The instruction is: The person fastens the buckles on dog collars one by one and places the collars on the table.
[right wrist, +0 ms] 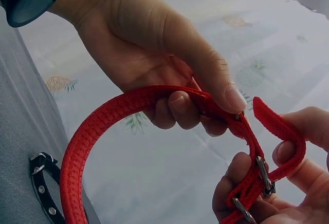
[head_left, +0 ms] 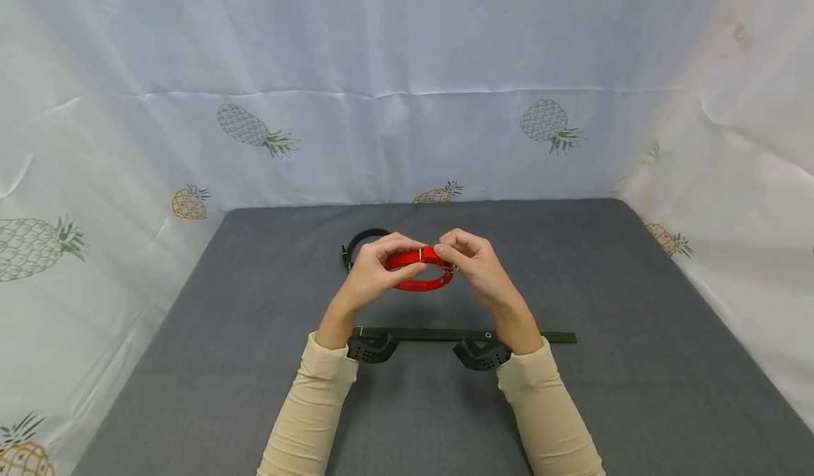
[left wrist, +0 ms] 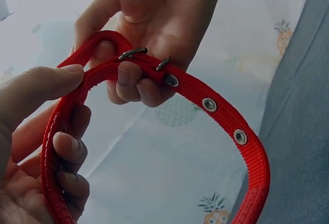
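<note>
In the head view both hands hold a red collar (head_left: 422, 285), bent into a loop above the table. My left hand (head_left: 371, 268) grips its band from the left, thumb pressed on the strap. From the other side my right hand (head_left: 481, 270) pinches the strap beside the metal buckle (right wrist: 264, 175). The right wrist view shows the strap's free end (right wrist: 268, 117) folded back in a curve at the right fingers. Metal-rimmed eyelets (left wrist: 209, 104) line the band in the left wrist view. Some of the strap is hidden behind fingers.
A black collar (head_left: 365, 234), buckled in a ring, lies on the grey table (head_left: 267, 306) behind my left hand. A green strap (head_left: 426, 335) with an eyelet is stretched flat beneath my wrists. White pineapple-print cloth (head_left: 407, 144) hangs around the table.
</note>
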### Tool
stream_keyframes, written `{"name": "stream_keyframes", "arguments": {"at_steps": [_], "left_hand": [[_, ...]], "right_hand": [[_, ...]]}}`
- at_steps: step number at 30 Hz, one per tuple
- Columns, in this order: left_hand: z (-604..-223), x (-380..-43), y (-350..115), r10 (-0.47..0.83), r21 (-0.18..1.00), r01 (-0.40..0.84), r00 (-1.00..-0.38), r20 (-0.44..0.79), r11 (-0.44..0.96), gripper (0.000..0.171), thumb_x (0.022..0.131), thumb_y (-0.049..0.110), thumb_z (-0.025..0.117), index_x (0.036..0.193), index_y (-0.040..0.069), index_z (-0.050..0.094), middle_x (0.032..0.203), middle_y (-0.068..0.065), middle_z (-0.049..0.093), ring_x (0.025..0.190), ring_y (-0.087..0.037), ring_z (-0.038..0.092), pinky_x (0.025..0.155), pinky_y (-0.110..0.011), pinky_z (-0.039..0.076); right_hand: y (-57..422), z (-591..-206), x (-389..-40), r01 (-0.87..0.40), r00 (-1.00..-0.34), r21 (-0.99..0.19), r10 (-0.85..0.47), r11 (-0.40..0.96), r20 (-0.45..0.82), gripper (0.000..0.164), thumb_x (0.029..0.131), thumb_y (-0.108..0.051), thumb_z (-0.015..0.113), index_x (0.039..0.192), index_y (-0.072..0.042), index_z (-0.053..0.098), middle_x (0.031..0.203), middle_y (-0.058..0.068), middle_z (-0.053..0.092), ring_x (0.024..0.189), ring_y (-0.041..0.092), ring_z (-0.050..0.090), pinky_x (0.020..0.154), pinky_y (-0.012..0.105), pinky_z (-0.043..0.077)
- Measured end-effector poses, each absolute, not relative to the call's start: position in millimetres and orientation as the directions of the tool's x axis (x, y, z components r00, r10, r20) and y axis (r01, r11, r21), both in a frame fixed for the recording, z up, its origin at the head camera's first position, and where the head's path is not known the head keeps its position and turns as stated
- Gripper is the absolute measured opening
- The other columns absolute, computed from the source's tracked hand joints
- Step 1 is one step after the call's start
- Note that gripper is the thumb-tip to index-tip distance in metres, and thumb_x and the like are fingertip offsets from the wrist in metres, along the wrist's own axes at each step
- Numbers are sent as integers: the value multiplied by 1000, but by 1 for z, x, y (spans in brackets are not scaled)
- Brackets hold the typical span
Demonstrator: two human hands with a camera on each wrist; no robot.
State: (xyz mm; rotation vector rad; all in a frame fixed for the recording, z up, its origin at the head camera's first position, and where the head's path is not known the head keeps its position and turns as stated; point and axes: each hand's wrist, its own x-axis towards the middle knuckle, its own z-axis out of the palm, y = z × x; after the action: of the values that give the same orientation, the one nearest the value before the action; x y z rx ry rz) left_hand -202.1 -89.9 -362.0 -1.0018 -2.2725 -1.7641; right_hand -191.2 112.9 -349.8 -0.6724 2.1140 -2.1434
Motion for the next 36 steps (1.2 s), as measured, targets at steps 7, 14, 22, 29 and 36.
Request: {"name": "stream_keyframes", "arguments": {"at_steps": [7, 14, 22, 29, 36], "left_hand": [[-361, -202, -90, 441, 828, 549, -774, 455, 109, 27, 83, 0, 72, 110, -4, 69, 102, -20, 65, 85, -5, 60, 75, -20, 55], [-361, -201, -88, 447, 821, 556, -772, 452, 131, 28, 83, 0, 72, 111, -3, 69, 104, -19, 66, 88, -6, 60, 75, -20, 55], [-361, -200, -89, 468, 832, 536, -777, 422, 141, 27, 87, 4, 69, 113, -1, 68, 106, -19, 67, 84, -4, 63, 75, -21, 55], [-364, -203, -92, 442, 847, 525, -780, 443, 78, 31, 90, 16, 68, 113, -4, 66, 103, -20, 67, 77, -2, 64, 71, -27, 57], [-363, -203, -91, 462, 865, 498, -784, 414, 70, 27, 88, 1, 66, 114, -6, 65, 105, -24, 66, 81, 1, 65, 75, -18, 55]], "right_hand": [[112, -350, -192, -267, -902, -963, -340, -45, 266, 25, 97, -5, 53, 75, -17, 55, 81, -7, 55, 71, 18, 54, 69, 29, 46], [112, -354, -192, -270, -907, -962, -325, -33, 266, 21, 94, -7, 59, 76, -16, 55, 72, -7, 52, 65, 14, 48, 62, 28, 42], [118, -358, -197, -177, -913, -984, -377, 18, 157, 15, 99, -22, 54, 103, -8, 55, 84, -7, 58, 68, 8, 55, 69, 26, 47], [128, -365, -208, -121, -805, -992, -582, -29, 116, 33, 104, -25, 38, 91, -8, 63, 79, -6, 63, 69, 13, 54, 73, 28, 47], [122, -364, -206, -118, -842, -993, -527, -25, 114, 29, 101, -23, 48, 76, -14, 60, 68, -6, 56, 61, 11, 47, 63, 25, 43]]}}
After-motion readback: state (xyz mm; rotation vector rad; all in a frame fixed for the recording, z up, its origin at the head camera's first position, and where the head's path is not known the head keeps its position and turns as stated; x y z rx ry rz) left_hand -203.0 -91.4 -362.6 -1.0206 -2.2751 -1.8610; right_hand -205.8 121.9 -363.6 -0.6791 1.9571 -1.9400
